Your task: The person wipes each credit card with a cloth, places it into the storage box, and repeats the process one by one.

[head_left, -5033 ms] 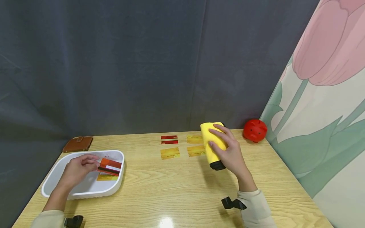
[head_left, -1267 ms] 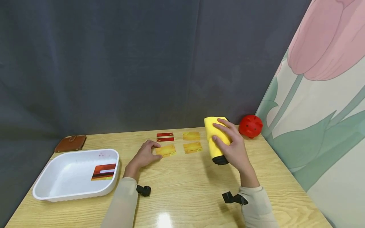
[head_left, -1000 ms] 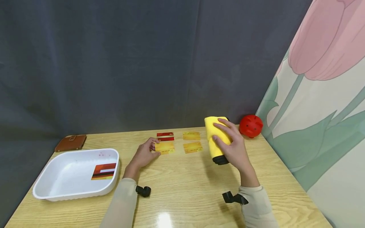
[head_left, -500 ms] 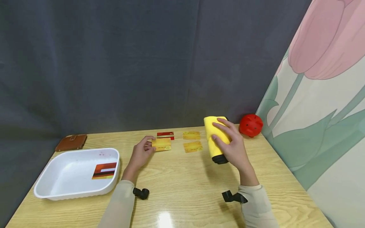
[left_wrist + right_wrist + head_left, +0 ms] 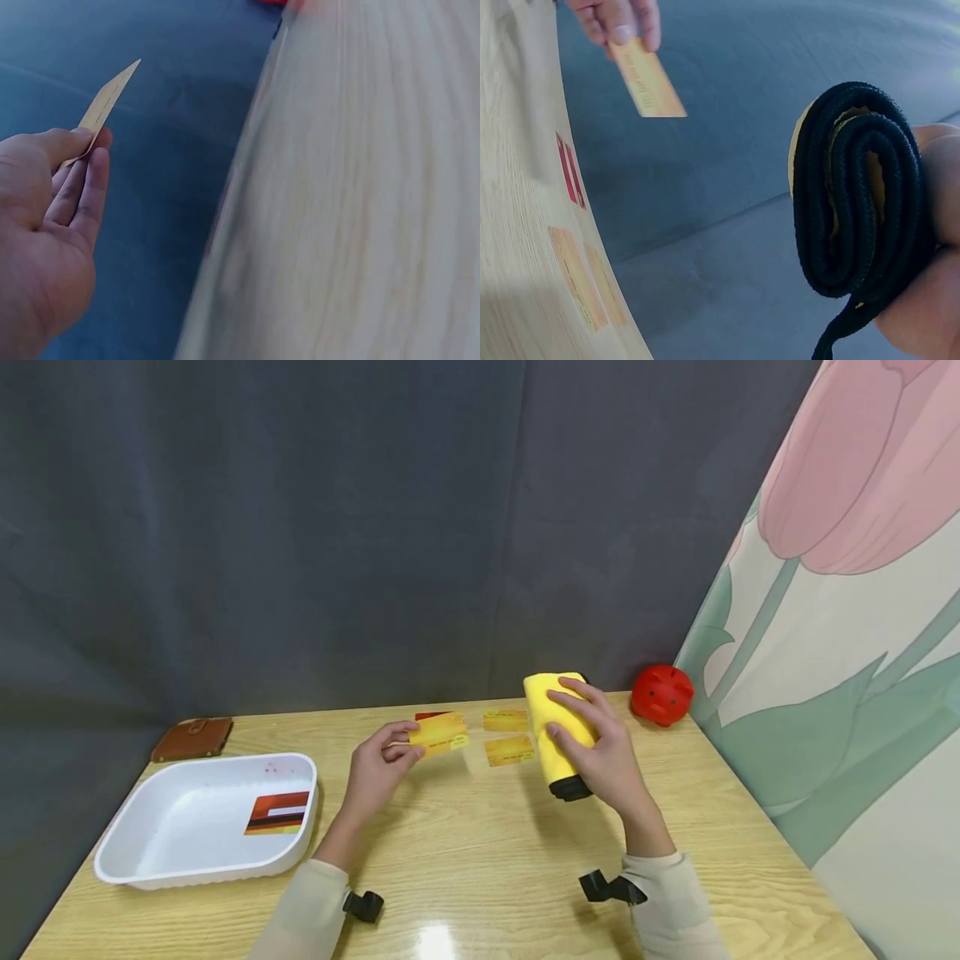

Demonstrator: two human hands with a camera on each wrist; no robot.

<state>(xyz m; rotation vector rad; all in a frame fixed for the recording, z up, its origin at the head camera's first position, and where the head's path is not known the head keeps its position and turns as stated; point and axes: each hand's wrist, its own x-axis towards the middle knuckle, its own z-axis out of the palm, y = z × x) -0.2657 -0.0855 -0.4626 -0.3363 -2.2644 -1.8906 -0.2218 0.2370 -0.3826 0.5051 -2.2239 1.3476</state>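
Between thumb and fingers, my left hand [image 5: 377, 770] pinches the left end of a yellow card [image 5: 438, 734], raised off the table. In the left wrist view the card [image 5: 109, 101] is seen at a slant, near its edge. My right hand [image 5: 609, 758] grips a rolled yellow cloth [image 5: 553, 727] with black edging, held above the table; the right wrist view shows its coiled black end [image 5: 859, 195]. A red card [image 5: 433, 716] lies mostly hidden behind the raised card. Two more yellow cards [image 5: 510, 751] lie flat between the hands.
At left stands a white tray [image 5: 206, 871] with a red-orange card [image 5: 279, 810] over a yellow one. Behind it is a brown wallet [image 5: 192, 739]. A red piggy bank [image 5: 662, 695] sits at the back right. A dark curtain [image 5: 337, 543] closes off the table's back edge.
My left hand left the tray, where the red-orange card now lies, and went right to the yellow card, lifting it off the table. The right hand keeps hold of the cloth, nearly still.
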